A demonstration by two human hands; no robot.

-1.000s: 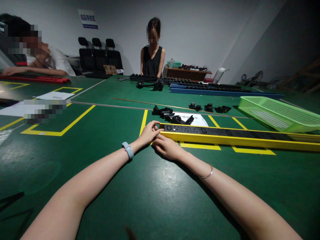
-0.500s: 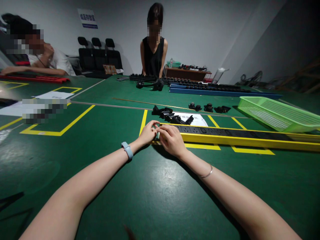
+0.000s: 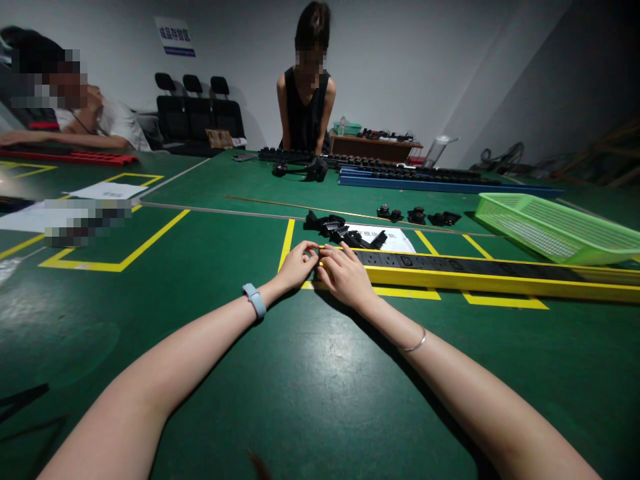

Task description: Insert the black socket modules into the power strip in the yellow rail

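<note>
A long yellow power strip (image 3: 480, 280) with black sockets along its top lies on the green table, reaching off to the right. My left hand (image 3: 299, 264) is at the strip's left end, its fingers curled and closed; whatever is between them is hidden. My right hand (image 3: 346, 273) is wrapped over that same end, fingers across the top and thumb at the near side. Just behind my hands lie several loose black plastic parts (image 3: 330, 225), some resting on a white printed sheet (image 3: 400, 237).
A green mesh basket (image 3: 555, 230) stands at the right. Blue rails (image 3: 440, 181) with black parts lie farther back, and a thin rod (image 3: 270, 202) crosses the table. One person (image 3: 305, 107) stands opposite; another person (image 3: 110, 123) leans on the table at the left.
My right fingers have come down from a raised pinch to lie flatter over the strip's end. My left hand has hardly moved. The person opposite leans forward slightly more.
</note>
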